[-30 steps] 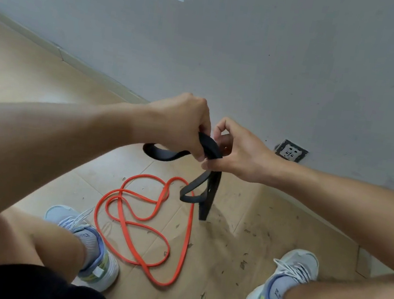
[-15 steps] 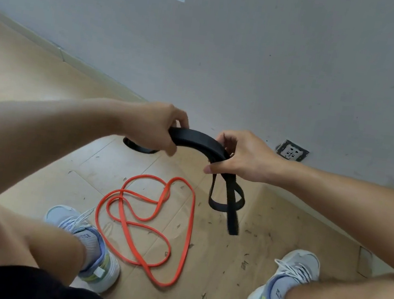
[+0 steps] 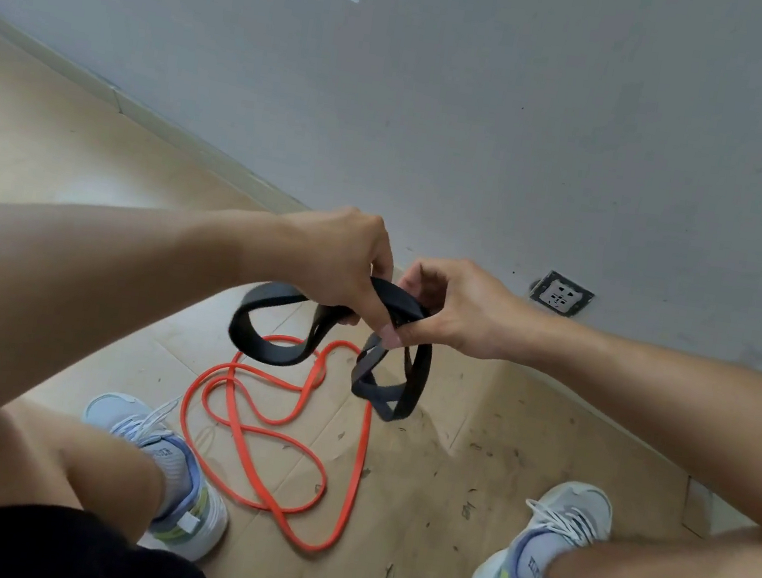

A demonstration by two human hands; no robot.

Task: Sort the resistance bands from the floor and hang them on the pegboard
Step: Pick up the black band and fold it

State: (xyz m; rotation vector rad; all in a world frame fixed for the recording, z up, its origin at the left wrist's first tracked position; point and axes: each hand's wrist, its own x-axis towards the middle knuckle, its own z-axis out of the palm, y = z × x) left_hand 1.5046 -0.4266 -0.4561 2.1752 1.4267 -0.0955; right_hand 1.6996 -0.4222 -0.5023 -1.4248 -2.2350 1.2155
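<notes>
A wide black resistance band (image 3: 262, 350) hangs in folded loops in front of me, above the floor. My left hand (image 3: 339, 258) grips its upper part with curled fingers. My right hand (image 3: 454, 309) pinches the same band just to the right, and a second loop dangles below it. A thin orange resistance band (image 3: 280, 436) lies tangled on the floor between my feet. No pegboard is in view.
I crouch close to a grey wall with a socket (image 3: 562, 294) low on it. My two sneakers (image 3: 177, 471) (image 3: 549, 538) flank the orange band. The tan floor (image 3: 411, 513) is littered with small debris near the wall.
My hands have come back together and gathered the black band into more loops. A large loop now hangs to the left, and a shorter one hangs under my right hand.
</notes>
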